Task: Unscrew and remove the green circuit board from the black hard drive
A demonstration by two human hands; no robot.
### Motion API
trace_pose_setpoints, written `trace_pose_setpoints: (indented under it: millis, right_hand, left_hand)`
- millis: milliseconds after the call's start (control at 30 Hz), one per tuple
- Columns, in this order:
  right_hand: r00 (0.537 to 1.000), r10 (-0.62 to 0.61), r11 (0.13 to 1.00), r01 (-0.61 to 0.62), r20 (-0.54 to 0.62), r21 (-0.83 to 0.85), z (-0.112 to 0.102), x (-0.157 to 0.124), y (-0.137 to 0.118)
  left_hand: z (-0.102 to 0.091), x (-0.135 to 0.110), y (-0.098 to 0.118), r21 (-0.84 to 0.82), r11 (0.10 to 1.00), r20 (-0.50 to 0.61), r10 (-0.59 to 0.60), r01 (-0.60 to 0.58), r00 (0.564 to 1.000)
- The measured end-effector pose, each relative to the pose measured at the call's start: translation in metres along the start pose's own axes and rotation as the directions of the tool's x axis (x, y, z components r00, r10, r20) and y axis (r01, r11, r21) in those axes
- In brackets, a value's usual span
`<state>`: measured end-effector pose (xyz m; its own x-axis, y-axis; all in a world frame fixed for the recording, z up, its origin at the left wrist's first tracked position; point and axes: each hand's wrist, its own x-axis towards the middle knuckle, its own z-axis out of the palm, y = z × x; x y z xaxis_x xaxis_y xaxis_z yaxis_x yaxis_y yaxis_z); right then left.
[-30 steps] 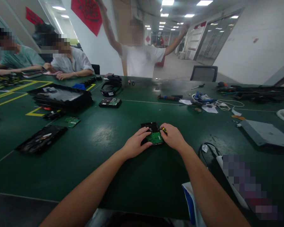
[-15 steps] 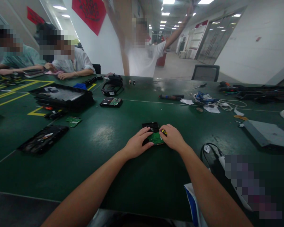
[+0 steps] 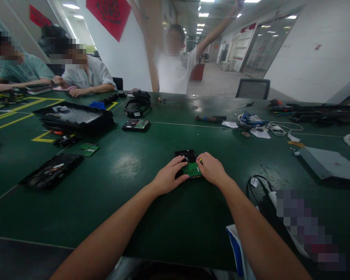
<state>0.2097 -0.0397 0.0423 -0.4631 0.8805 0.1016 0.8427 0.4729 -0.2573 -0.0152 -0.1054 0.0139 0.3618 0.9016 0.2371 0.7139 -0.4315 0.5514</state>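
Observation:
A hard drive (image 3: 192,169) lies on the green table in front of me, its green circuit board facing up and its black far end showing beyond my fingers. My left hand (image 3: 169,177) steadies it from the left, fingers over the top and thumb along the near edge. At the drive's right side, my right hand (image 3: 211,168) is closed around a short yellow-and-black screwdriver (image 3: 201,160). Most of that tool, its tip included, is hidden by the fingers.
Another hard drive (image 3: 136,125) and a loose green circuit board (image 3: 89,149) lie to the left, near a black casing (image 3: 52,171) and black trays (image 3: 76,116). On the right are a grey metal box (image 3: 331,163), cables (image 3: 253,119) and a power strip (image 3: 275,198). People sit and stand across the table.
My right hand has turned slightly around the screwdriver, so less of its yellow handle shows. My left hand stays on the drive. The view has shifted a little.

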Motion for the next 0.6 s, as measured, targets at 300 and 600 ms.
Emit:
trace_pose_setpoints:
  millis: [300,600]
  right_hand:
    - [0.999,0.016,1.0,-0.015,-0.046,0.02,-0.007,-0.001,0.005]
    - [0.992,-0.106,0.992,0.11,0.061,-0.059,-0.005,-0.004,-0.025]
  left_hand:
    - [-0.001,-0.001,0.0,0.002,1.0,-0.003,-0.001,0.001,1.0]
    - [-0.001,0.0,-0.001,-0.003,1.0,0.004,0.0,0.0,1.0]
